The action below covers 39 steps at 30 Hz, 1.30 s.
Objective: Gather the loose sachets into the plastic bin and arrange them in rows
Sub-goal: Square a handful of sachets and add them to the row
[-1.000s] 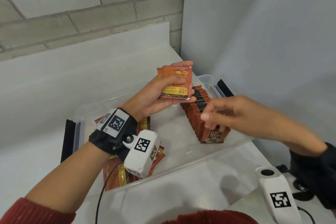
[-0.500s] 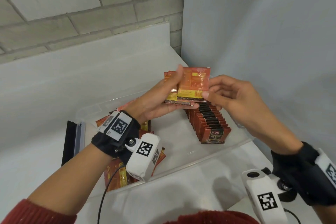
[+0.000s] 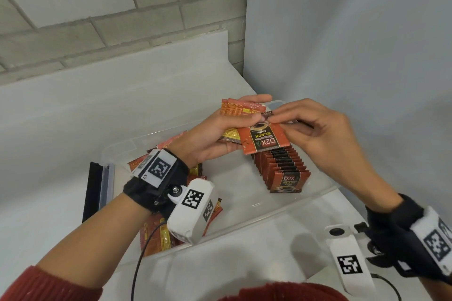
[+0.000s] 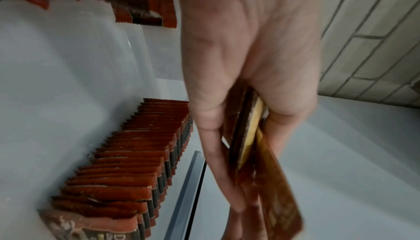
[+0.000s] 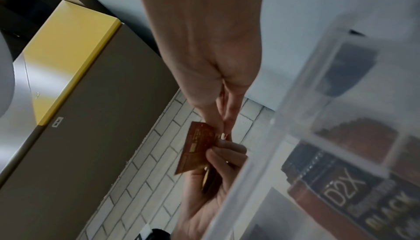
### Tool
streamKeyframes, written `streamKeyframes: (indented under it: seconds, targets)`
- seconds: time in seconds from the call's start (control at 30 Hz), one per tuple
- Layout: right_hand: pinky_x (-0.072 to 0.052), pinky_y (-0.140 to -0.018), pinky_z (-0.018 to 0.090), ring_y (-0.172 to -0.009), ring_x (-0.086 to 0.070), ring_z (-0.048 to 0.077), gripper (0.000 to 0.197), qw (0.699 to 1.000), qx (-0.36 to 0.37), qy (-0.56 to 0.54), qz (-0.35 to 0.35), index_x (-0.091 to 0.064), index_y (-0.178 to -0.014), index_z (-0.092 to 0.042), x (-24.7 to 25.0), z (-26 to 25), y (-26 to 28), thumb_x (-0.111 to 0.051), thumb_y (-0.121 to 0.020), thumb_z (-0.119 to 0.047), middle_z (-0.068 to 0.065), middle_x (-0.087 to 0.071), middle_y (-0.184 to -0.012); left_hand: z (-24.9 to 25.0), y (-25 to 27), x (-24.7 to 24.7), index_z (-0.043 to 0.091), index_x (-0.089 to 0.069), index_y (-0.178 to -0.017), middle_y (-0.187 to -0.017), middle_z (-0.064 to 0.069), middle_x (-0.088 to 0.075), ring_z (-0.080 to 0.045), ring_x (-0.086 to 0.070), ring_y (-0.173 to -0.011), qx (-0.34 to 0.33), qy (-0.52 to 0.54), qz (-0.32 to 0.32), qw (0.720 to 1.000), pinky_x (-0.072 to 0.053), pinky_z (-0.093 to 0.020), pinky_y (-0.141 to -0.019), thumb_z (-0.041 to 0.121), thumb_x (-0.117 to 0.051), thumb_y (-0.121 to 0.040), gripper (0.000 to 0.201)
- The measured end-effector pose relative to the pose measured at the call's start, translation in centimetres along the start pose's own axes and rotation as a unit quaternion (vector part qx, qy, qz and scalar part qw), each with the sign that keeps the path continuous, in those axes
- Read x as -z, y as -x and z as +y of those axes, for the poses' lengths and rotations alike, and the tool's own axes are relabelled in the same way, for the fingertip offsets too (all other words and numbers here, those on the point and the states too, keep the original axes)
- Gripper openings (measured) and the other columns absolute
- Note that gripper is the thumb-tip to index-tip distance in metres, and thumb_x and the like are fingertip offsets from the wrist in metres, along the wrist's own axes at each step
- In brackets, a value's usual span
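Hands raised over bin (image 3: 269, 217) | left hand (image 3: 215, 139) grips stack (image 3: 234, 110) | right hand (image 3: 318, 134) pinches sachet (image 3: 264, 140)

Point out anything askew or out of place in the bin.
The loose sachets lie jumbled flat at the left end of the plastic bin, unlike the upright row on the right. The sachet pinched by the right hand reads upside down.

The sachet (image 3: 264, 139) between both hands is red-orange with a black panel; the row of sachets (image 3: 281, 168) beneath the hands is red and black.
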State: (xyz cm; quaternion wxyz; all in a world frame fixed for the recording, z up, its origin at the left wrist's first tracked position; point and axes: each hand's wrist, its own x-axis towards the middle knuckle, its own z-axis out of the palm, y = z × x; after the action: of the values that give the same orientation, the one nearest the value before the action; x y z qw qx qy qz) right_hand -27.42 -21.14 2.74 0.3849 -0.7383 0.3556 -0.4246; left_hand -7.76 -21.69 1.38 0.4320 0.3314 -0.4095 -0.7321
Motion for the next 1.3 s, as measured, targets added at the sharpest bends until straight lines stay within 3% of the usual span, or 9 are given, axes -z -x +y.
streamKeyframes:
  seconds: [0.1, 0.17, 0.27, 0.47, 0.6, 0.83, 1.0, 1.13, 1.3]
  targets:
    - [-0.053, -0.084, 0.020, -0.089, -0.068, 0.008, 0.022, 0.994, -0.089, -0.039, 0.044, -0.067, -0.101, -0.016, -0.1, -0.3, -0.2, -0.058, -0.091, 0.001, 0.003, -0.070, -0.099, -0.1, -0.2, -0.1, 0.025, -0.058, -0.120, -0.106, -0.002, -0.069, -0.022, -0.065, -0.102, -0.037, 0.013, 0.011, 0.999, -0.051, -0.040, -0.091, 0.005, -0.054, -0.089, 0.037]
    - [-0.053, -0.076, 0.018, -0.079, -0.070, 0.010, 0.012, 0.982, -0.155, -0.094, 0.055, -0.064, -0.098, -0.012, -0.1, -0.9, -0.2, -0.062, -0.090, -0.021, 0.004, -0.072, -0.091, 0.0, -0.3, -0.1, 0.025, -0.055, -0.122, -0.104, -0.002, -0.068, -0.021, -0.066, -0.100, -0.064, 0.029, 0.028, 0.997, -0.054, -0.036, -0.086, 0.004, -0.055, -0.089, 0.039]
    - [-0.055, -0.076, 0.022, -0.076, -0.071, 0.016, 0.045, 0.971, -0.220, -0.096, -0.015, -0.062, -0.090, -0.012, -0.5, -0.8, 0.2, -0.069, -0.065, -0.049, 0.004, -0.073, -0.085, 0.1, -0.3, -0.2, 0.024, -0.054, -0.123, -0.106, -0.006, -0.064, -0.021, -0.066, -0.099, -0.103, 0.043, 0.043, 0.993, -0.054, -0.037, -0.085, 0.004, -0.057, -0.084, 0.044]
    - [-0.057, -0.079, 0.025, -0.077, -0.071, 0.019, 0.016, 0.961, -0.240, -0.135, -0.009, -0.067, -0.088, 0.000, -1.1, 0.0, 0.1, -0.072, -0.080, -0.013, 0.008, -0.075, -0.083, 0.1, -0.3, -0.2, 0.026, -0.054, -0.121, -0.101, -0.004, -0.065, -0.022, -0.065, -0.100, -0.128, 0.065, 0.033, 0.989, -0.054, -0.038, -0.085, 0.001, -0.056, -0.081, 0.047]
    - [-0.058, -0.078, 0.024, -0.079, -0.072, 0.020, 0.010, 0.952, -0.247, -0.180, -0.001, -0.063, -0.081, -0.006, -0.7, 0.1, 0.0, -0.069, -0.081, -0.013, 0.011, -0.075, -0.082, -0.1, -0.2, -0.3, 0.027, -0.056, -0.121, -0.115, -0.010, -0.059, -0.029, -0.060, -0.111, -0.128, 0.097, 0.020, 0.987, -0.050, -0.041, -0.091, 0.003, -0.056, -0.083, 0.045]
    - [-0.054, -0.065, 0.019, -0.063, -0.063, 0.012, 0.013, 0.971, -0.189, -0.141, 0.026, -0.063, -0.089, -0.004, 1.2, 0.0, 0.2, -0.068, -0.080, -0.011, 0.006, -0.068, -0.071, -0.2, -0.4, -0.2, 0.023, -0.059, -0.122, -0.116, -0.011, -0.063, -0.028, -0.062, -0.109, -0.093, 0.107, 0.021, 0.990, -0.051, -0.038, -0.090, 0.003, -0.051, -0.089, 0.039]
    - [-0.053, -0.073, 0.021, -0.073, -0.067, 0.015, 0.016, 0.988, -0.141, 0.008, -0.063, -0.073, -0.085, -0.015, 4.0, -0.6, 1.0, -0.070, -0.074, -0.026, 0.002, -0.073, -0.079, -0.2, -0.6, -0.1, 0.022, -0.060, -0.122, -0.081, -0.002, -0.056, -0.012, -0.062, -0.077, -0.077, 0.117, 0.050, 0.989, -0.048, -0.029, -0.076, 0.009, -0.055, -0.087, 0.037]
    - [-0.041, -0.060, 0.014, -0.064, -0.056, 0.009, 0.015, 0.968, -0.076, 0.163, -0.174, -0.076, -0.077, -0.028, 5.3, -0.3, 1.6, -0.072, -0.069, -0.039, -0.011, -0.068, -0.074, -0.2, -0.6, 0.0, 0.022, -0.062, -0.121, -0.081, -0.004, -0.056, -0.011, -0.060, -0.075, -0.071, 0.116, 0.062, 0.989, -0.047, -0.028, -0.074, 0.009, -0.057, -0.085, 0.038]
    - [-0.039, -0.068, 0.013, -0.080, -0.052, 0.002, 0.010, 0.916, 0.006, 0.319, -0.244, -0.074, -0.077, -0.027, 4.8, 0.8, 1.9, -0.080, -0.075, -0.020, -0.022, -0.060, -0.071, -0.1, -0.5, -0.1, 0.021, -0.060, -0.122, -0.079, -0.003, -0.061, -0.010, -0.060, -0.076, -0.064, 0.104, 0.068, 0.990, -0.048, -0.026, -0.075, 0.005, -0.049, -0.085, 0.042]
